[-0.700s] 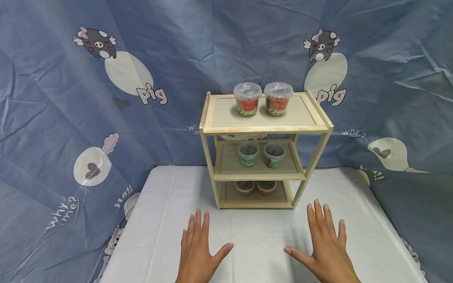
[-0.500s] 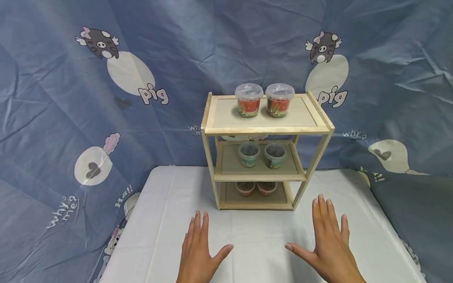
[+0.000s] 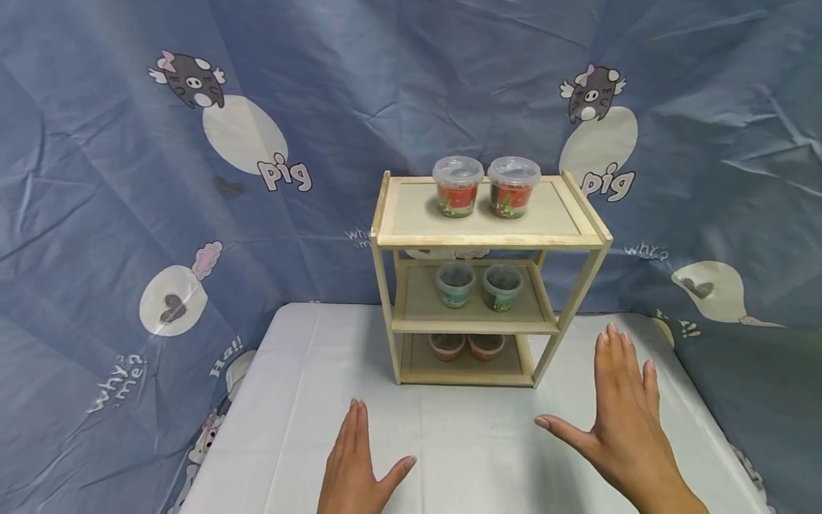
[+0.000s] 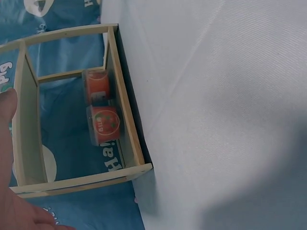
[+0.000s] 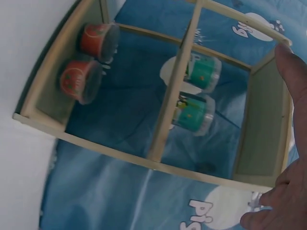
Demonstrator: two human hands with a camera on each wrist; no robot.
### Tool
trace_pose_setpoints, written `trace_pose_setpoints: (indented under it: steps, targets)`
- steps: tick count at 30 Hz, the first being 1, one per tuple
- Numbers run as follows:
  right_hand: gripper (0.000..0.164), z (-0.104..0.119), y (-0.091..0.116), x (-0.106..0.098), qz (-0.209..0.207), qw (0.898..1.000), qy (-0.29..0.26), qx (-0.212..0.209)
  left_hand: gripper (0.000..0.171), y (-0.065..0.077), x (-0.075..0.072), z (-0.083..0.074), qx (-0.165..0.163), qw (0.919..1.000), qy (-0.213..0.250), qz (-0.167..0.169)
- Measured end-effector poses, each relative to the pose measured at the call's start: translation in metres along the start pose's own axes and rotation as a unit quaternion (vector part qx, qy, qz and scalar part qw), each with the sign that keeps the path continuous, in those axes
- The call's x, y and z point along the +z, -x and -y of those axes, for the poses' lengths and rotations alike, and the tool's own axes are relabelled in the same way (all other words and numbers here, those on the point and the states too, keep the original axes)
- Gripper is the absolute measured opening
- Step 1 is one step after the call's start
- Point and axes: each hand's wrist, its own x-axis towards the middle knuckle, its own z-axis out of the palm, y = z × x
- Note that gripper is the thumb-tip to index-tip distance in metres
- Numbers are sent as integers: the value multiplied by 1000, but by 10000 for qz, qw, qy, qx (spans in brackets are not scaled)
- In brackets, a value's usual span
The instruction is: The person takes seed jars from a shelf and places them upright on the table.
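Both hands are raised over the white table in front of a three-tier wooden shelf (image 3: 491, 240). My left hand (image 3: 356, 464), at lower centre, has its fingers straight and thumb spread, and touches nothing. Further right, my right hand (image 3: 626, 414) is spread the same way and holds nothing. Two red-labelled lidded cups (image 3: 457, 196) (image 3: 511, 198) stand upright on the top tier. Two green cups (image 3: 455, 289) (image 3: 501, 293) sit on the middle tier. On the bottom tier are two orange-red cups (image 4: 97, 86) (image 4: 104, 125), partly hidden in the head view by the middle tier.
White cloth covers the table (image 3: 308, 400) around the shelf's foot. A blue curtain (image 3: 334, 93) printed with pigs and words hangs right behind the shelf and along both sides.
My right hand has moved up and to the right, away from the left one. The left hand has dropped slightly and turned a little. The cups stay on their tiers.
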Motion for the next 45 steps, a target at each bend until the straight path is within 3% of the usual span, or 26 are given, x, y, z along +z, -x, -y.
trace_pose_setpoints:
  steps: [9,18,30,45]
  targets:
    - [140,1,-20,-20,-180,9997,-121,-149,124,-2,0,-2,-108,9997,-223,8]
    - [138,-1,-47,-39,-763,9947,39,-683,123,-7,-1,-8,-13,9998,-135,-121]
    - [130,8,-71,-59,-872,9919,-40,-928,115,-21,-6,-19,112,9993,276,-236]
    - [134,16,-101,-83,-749,9912,-129,-1086,109,-39,-24,-20,-78,9957,885,-253]
